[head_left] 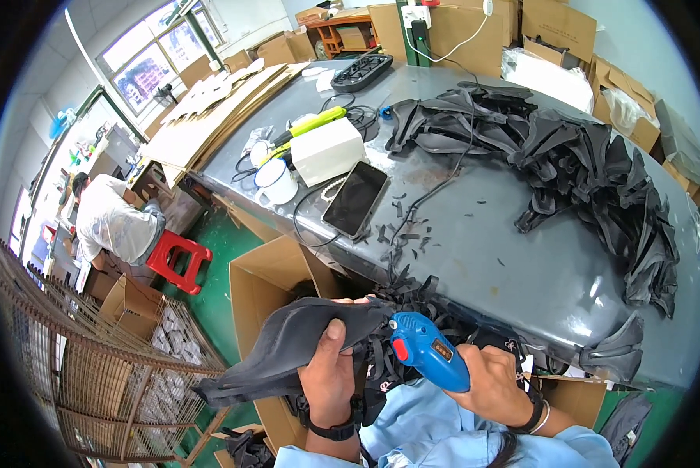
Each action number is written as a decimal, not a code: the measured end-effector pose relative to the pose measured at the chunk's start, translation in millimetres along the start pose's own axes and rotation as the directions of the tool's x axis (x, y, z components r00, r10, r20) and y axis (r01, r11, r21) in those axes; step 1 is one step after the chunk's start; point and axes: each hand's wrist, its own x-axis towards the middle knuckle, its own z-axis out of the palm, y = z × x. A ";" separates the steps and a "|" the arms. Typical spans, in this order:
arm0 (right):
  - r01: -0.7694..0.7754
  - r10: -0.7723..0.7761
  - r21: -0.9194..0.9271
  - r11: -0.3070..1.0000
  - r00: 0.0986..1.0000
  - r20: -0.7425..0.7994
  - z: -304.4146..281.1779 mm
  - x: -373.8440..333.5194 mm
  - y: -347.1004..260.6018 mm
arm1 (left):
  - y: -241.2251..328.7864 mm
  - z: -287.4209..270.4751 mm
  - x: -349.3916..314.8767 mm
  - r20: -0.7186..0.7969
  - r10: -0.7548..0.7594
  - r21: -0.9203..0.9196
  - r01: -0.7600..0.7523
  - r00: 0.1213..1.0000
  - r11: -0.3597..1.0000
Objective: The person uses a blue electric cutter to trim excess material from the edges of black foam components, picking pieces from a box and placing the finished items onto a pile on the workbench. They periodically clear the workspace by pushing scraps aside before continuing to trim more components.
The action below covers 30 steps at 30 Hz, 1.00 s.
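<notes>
My left hand [331,374] grips a dark grey moulded foam piece [287,335], its thumb on top and the other fingers mostly hidden beneath. The long curved piece stretches out to the left, past the edge of a cardboard box. In my right hand [492,384] is a blue cordless electric cutter [432,351] with a red button. The cutter's head meets the right end of the foam piece, and its blade is hidden there. Thin dark trimmings [412,300] hang and lie just behind the tool, along the table edge.
A heap of similar dark pieces [568,148] curves over the grey table [474,257]. A phone [356,199], white box [328,150], enamel mug [276,182] and cables lie at its left. An open carton [268,273] stands below. Further left are a wire cage [108,374] and a seated person [116,218].
</notes>
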 end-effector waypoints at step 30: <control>-0.016 0.015 0.116 0.993 1.000 0.010 0.8 4.5 -2.3 | -16.8 0.8 -8.1 -0.109 -0.010 0.080 0.018 0.994 0.997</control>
